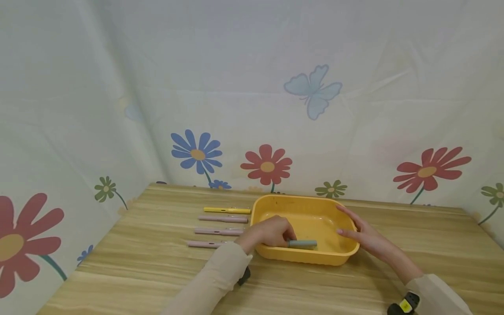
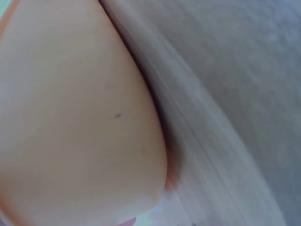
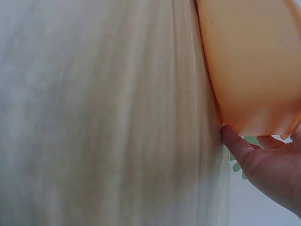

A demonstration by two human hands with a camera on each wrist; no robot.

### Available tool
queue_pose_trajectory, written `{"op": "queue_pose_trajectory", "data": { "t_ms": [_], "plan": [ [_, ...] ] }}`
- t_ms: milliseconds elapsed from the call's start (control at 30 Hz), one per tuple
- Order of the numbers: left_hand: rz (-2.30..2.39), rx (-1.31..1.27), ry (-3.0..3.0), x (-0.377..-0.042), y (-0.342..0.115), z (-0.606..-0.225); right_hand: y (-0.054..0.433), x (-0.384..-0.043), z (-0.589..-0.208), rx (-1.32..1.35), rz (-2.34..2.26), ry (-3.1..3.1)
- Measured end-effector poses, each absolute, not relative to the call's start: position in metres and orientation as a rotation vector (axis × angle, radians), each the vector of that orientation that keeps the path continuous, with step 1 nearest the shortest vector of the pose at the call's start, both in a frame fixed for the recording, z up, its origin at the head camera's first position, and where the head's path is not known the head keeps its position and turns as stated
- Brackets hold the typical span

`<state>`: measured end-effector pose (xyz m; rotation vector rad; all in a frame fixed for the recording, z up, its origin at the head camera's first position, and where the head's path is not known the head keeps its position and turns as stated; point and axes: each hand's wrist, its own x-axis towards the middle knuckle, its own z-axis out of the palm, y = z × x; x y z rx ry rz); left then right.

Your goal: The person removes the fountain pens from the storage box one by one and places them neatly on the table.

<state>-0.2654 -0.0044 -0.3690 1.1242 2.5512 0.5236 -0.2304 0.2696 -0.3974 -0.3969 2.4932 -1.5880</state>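
Note:
A yellow plastic basin stands on the wooden table. My left hand reaches inside it over the left rim, fingers curled round one end of a grey-green pen. The pen lies sideways low in the basin, and its left part is hidden by the hand. At the right end of the basin, my right hand grips the rim between thumb and fingers. The right wrist view shows that hand's fingers against the basin's outer wall. In the left wrist view only the basin's side and the tabletop appear.
Left of the basin lie a yellow pen and three pale pink pens, in a column and roughly parallel. The wooden table ends at a flower-printed cloth behind and on the left.

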Motion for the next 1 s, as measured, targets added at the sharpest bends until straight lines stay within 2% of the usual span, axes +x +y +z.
{"op": "queue_pose_trajectory", "data": {
  "t_ms": [433, 600, 767, 1000],
  "plan": [
    [0.722, 1.036, 2.541, -0.263, -0.012, -0.354, 0.270, -0.231, -0.396, -0.399, -1.594, 2.481],
    [0.787, 1.123, 2.536, -0.265, -0.018, -0.344, 0.269, -0.231, -0.397, -0.395, -1.598, 2.475],
    [0.847, 1.166, 2.559, -0.265, -0.029, -0.334, 0.270, -0.232, -0.398, -0.406, -1.593, 2.474],
    [0.912, 1.087, 2.606, -0.264, -0.051, -0.330, 0.271, -0.231, -0.396, -0.412, -1.603, 2.469]
  ]
}}
